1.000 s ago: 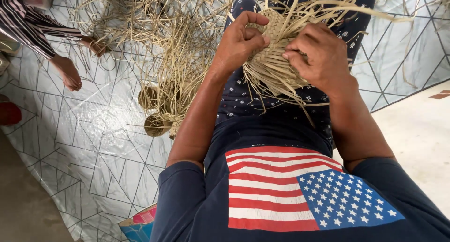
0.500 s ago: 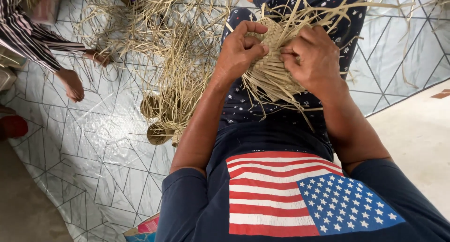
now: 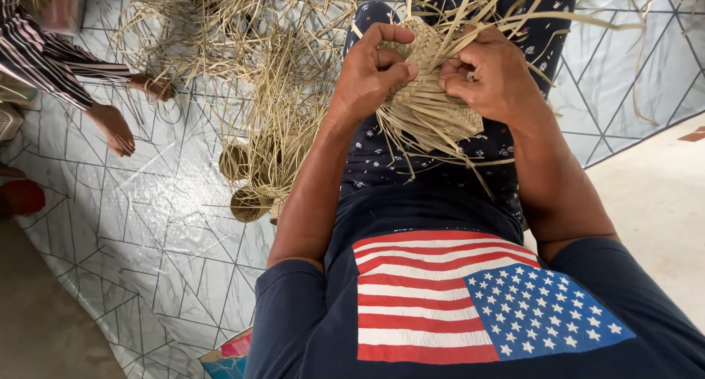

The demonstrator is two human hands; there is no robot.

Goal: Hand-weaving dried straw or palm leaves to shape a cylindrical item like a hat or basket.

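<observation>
Both hands (image 3: 440, 74) pinch a ribbed straw weave (image 3: 429, 103).

Both forearms stretched forward, left hand (image 3: 374, 70) and right hand (image 3: 488, 74) side by side, fingers curled tight.

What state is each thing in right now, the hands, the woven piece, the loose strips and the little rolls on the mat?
left hand: gripping the woven piece
right hand: pinching a strip at its edge
woven piece: partly woven, loose ends sticking out
loose strips: scattered in a heap
rolls: coiled, lying on the mat
</observation>
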